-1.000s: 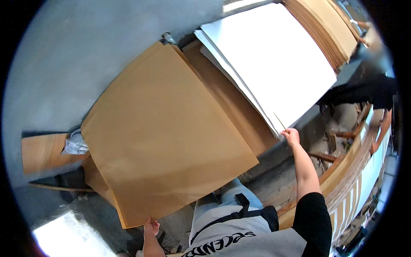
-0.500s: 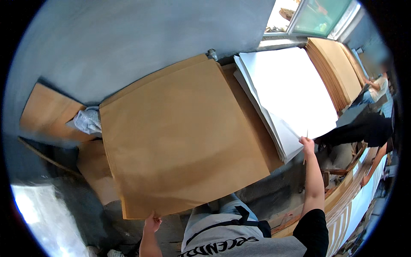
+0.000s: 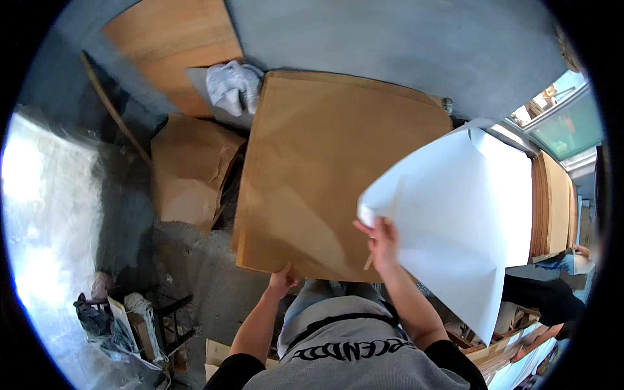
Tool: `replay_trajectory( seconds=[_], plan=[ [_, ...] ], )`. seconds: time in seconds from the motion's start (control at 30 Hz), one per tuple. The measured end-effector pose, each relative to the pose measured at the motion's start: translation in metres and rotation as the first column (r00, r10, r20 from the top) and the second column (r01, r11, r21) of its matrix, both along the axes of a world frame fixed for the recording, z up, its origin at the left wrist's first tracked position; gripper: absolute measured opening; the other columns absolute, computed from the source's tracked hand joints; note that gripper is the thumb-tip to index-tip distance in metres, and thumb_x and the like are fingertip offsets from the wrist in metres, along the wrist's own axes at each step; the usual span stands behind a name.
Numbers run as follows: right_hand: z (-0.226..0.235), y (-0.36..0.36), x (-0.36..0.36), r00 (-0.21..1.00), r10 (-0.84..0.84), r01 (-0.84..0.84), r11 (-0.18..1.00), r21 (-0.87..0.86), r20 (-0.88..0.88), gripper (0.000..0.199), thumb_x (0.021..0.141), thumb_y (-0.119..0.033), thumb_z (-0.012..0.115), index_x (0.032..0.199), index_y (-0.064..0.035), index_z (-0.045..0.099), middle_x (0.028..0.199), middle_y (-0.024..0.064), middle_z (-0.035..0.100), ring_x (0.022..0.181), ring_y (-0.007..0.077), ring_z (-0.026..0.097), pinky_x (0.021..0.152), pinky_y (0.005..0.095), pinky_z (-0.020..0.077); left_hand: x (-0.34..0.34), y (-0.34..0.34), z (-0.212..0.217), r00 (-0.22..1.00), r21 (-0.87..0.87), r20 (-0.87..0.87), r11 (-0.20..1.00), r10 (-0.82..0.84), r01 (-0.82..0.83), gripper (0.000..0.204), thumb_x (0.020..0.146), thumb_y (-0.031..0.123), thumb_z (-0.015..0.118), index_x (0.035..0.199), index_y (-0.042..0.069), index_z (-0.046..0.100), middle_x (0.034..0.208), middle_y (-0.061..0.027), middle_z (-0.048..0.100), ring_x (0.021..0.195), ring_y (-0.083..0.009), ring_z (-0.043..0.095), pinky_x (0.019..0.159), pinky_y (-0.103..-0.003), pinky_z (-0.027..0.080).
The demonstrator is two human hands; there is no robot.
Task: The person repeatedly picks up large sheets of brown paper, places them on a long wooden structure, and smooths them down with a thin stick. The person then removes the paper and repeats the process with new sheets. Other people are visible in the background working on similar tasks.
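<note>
While bag [image 3: 96,318] contents and left hand's [image 3: 282,281] grip are unclear, right hand [image 3: 383,243] clasps a white sheet [image 3: 455,188].

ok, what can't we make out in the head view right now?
Head view:
Brown stack: right-hand part hidden behind the white sheet.
Thin stick: middle hidden by the right hand.
Exact finger grip on the sheet: blurred.
Co-worker in black: partly cut off by the dark fisheye rim.

Plain white sheet [image 3: 448,195]; brown stack [image 3: 331,156]; blue-grey wall [image 3: 364,39].
</note>
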State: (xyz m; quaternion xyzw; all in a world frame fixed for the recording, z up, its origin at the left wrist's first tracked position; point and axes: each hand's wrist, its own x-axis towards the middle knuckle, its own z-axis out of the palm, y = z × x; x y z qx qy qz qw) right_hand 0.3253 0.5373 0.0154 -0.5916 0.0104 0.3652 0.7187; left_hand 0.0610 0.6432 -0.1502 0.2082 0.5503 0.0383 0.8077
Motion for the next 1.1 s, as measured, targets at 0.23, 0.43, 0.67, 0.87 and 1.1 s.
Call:
replay_trajectory(
  seconds=[0.23,0.43,0.67,0.87,1.1],
  plan=[
    [-0.063,0.092,-0.133,0.767,0.579,-0.542,0.815,-0.204,0.276,0.027,0.088,-0.024,0.045,0.087,0.0031,0.048,0.083,0.0151,0.061,0.084,0.0231,0.062,0.066,0.0260,0.0443,-0.007,-0.004,-0.018,0.997,-0.048,0.064,0.998,-0.033,0.036,0.027,0.083,0.031,0.052,0.100,0.009,0.047,0.072,-0.0073,0.055,0.058,-0.0197,0.054,0.051,-0.032,0.046],
    [-0.087,0.108,-0.183,0.529,0.796,-0.676,0.605,-0.422,0.293,0.026,0.085,-0.027,0.046,0.086,-0.0015,0.050,0.079,0.0124,0.062,0.076,0.0283,0.060,0.066,0.0349,0.0434,-0.010,-0.001,-0.023,0.996,-0.075,0.084,0.997,-0.001,0.007,0.027,0.083,0.031,0.050,0.100,0.010,0.047,0.074,-0.0066,0.055,0.061,-0.0193,0.054,0.052,-0.032,0.046],
    [-0.100,0.097,-0.208,0.233,0.919,-0.807,0.366,-0.463,0.319,0.029,0.083,-0.034,0.045,0.086,-0.0058,0.053,0.075,0.0114,0.060,0.076,0.0319,0.057,0.067,0.0420,0.0418,-0.022,0.003,-0.026,0.969,-0.201,0.135,0.963,0.206,-0.177,0.028,0.084,0.031,0.049,0.101,0.010,0.047,0.077,-0.0058,0.055,0.064,-0.0188,0.054,0.054,-0.033,0.047],
    [-0.071,0.061,-0.144,0.486,0.874,-0.868,0.484,-0.108,0.012,0.028,0.080,-0.031,0.055,0.088,-0.0057,0.061,0.068,0.0095,0.061,0.063,0.0173,0.061,0.056,0.0318,0.0468,-0.017,-0.005,-0.030,0.891,-0.243,0.133,0.886,0.434,-0.396,0.028,0.084,0.032,0.048,0.102,0.010,0.047,0.079,-0.0051,0.056,0.067,-0.0184,0.054,0.055,-0.033,0.047],
    [-0.113,-0.131,-0.001,0.983,0.012,-0.069,0.950,-0.305,-0.184,0.024,0.085,-0.014,0.042,0.092,0.0002,0.060,0.074,0.0123,0.060,0.047,0.0180,0.056,0.043,0.0286,0.0456,-0.028,0.007,-0.041,0.974,-0.160,0.175,0.980,0.146,-0.119,0.026,0.083,0.034,0.045,0.095,0.011,0.051,0.085,-0.0039,0.057,0.071,-0.0182,0.055,0.053,-0.031,0.045]
  ],
)
